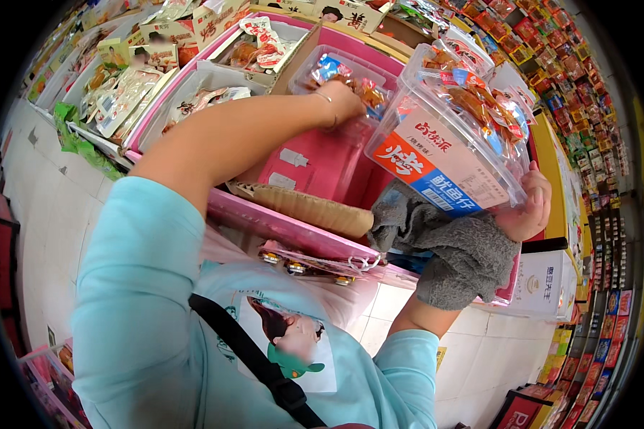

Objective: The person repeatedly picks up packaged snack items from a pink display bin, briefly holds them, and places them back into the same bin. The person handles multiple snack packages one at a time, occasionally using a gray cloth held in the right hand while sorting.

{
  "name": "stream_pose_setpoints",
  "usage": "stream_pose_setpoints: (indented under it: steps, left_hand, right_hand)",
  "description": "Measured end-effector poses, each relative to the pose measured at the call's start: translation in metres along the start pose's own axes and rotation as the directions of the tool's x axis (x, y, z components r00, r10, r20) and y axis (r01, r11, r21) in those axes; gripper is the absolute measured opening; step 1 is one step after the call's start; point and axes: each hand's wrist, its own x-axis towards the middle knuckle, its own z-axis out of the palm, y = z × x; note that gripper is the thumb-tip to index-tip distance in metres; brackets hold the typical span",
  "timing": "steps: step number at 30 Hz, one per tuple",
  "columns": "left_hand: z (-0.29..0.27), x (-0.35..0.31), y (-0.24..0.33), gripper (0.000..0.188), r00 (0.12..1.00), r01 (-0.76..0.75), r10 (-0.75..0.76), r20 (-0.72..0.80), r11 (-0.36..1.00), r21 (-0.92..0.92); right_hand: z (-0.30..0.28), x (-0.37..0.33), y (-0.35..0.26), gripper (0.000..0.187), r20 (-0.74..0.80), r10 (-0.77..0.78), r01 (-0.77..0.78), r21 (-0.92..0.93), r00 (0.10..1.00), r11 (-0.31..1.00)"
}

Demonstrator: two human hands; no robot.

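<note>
My right hand (528, 206) grips the lower right corner of a clear plastic tub (444, 154), which is tilted and full of wrapped snack packets (472, 100). A grey cloth (458, 243) is bunched round my right wrist and hangs below the tub. My left hand (342, 104) reaches down into another clear tub (320, 57) inside a pink display bin (297, 227). Its fingers curl down among a few red and blue snack packets (372, 96). My fingertips are hidden, so I cannot see what they hold.
A cardboard strip (300, 207) lines the bin's near edge. White boxes of packets (211, 75) stand to the left, with a green bag (82, 139) beside them. Shelves of packaged goods (572, 71) curve along the right. A clear box (537, 282) stands below, near the tiled floor (472, 343).
</note>
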Motion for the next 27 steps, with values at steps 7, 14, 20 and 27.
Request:
stream_pose_setpoints:
  steps: [7, 14, 20, 27]
  left_hand:
    - [0.007, 0.02, -0.001, 0.017, 0.939, 0.335, -0.341, -0.049, 0.937, -0.102]
    - [-0.103, 0.001, 0.004, 0.033, 0.972, 0.075, -0.214, 0.097, -0.11, -0.991]
    - [-0.103, -0.063, -0.003, 0.02, 0.985, 0.162, 0.0, 0.171, -0.321, -0.933]
    - [-0.058, -0.092, -0.073, 0.009, 0.942, 0.263, -0.173, 0.287, -0.152, -0.953]
  right_hand:
    - [0.002, 0.003, 0.002, 0.022, 0.005, 0.017, -0.017, 0.006, 1.0, 1.0]
    - [-0.014, -0.003, 0.02, 0.025, 0.029, 0.06, -0.061, 0.057, 0.998, 0.996]
    - [0.04, -0.011, -0.002, 0.058, 0.16, 0.234, -0.28, 0.401, 0.959, 0.872]
    - [0.035, -0.01, 0.031, 0.058, 0.284, 0.299, -0.375, 0.267, 0.911, 0.888]
